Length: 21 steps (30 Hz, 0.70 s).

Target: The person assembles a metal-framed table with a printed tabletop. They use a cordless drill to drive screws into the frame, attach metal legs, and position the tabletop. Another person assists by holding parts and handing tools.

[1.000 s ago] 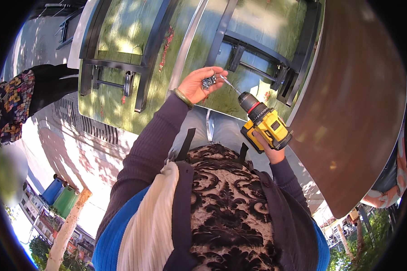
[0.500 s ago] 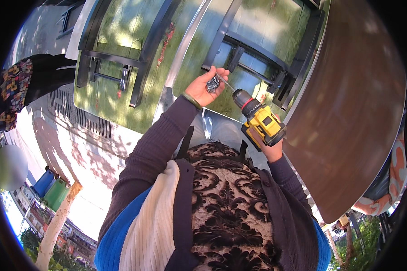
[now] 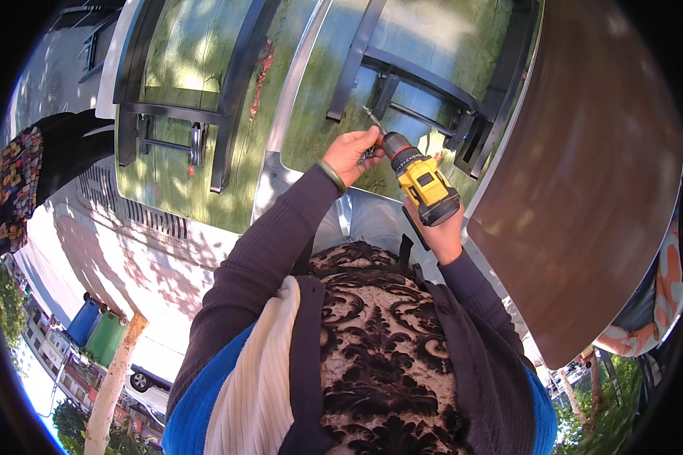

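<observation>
My right hand [image 3: 442,236] grips a yellow and black cordless drill [image 3: 425,183] by its handle. The drill's bit points up and to the left, with what looks like a small screw at its tip [image 3: 367,111]. My left hand [image 3: 349,157] is curled closed beside the chuck, palm toward the drill, its thumb and fingertips close to the bit. Some dark metal screws [image 3: 366,156] show between its fingers; the rest are hidden. Beyond both hands lies a green, wood-patterned tabletop [image 3: 311,140] with a black metal leg frame [image 3: 413,76] on it.
A second green panel [image 3: 182,189] with a black folding frame [image 3: 224,129] lies to the left. On the right stands a brown board [image 3: 577,197]. A person in dark clothes and a patterned garment [image 3: 19,178] is at the far left. Another person's patterned sleeve [image 3: 664,292] shows far right.
My left hand has turned from open palm-up to curled around the screws. The drill has shifted slightly up and left, and its bit now extends past my left fingertips.
</observation>
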Each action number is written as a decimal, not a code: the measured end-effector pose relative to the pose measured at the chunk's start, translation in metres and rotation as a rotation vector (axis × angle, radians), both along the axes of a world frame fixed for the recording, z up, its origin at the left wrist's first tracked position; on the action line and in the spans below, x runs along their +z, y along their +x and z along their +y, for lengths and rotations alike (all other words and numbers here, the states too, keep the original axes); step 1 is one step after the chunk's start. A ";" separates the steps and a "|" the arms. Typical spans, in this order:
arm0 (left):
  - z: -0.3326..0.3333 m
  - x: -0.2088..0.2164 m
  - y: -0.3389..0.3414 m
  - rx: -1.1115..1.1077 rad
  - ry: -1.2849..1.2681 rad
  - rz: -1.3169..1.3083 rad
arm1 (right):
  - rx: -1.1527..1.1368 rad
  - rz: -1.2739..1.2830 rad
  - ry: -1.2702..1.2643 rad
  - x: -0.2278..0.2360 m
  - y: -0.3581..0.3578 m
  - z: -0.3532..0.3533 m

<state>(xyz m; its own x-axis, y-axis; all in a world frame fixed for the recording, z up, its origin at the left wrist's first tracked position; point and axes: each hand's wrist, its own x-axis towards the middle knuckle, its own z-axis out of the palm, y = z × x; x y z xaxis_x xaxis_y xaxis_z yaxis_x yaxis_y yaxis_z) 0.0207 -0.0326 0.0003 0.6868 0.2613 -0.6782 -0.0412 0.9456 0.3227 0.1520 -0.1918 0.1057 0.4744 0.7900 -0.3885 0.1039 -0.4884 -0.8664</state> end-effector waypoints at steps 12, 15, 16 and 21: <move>0.022 -0.032 -0.096 0.002 -0.139 0.300 | -0.126 -0.081 -0.156 -0.098 -0.011 0.084; 0.028 -0.036 -0.110 0.020 -0.139 0.329 | -0.128 -0.096 -0.164 -0.106 -0.011 0.091; 0.028 -0.039 -0.114 0.023 -0.142 0.327 | -0.125 -0.098 -0.175 -0.107 -0.012 0.094; 0.032 -0.037 -0.110 0.007 -0.175 0.357 | -0.115 -0.116 -0.241 -0.110 -0.011 0.100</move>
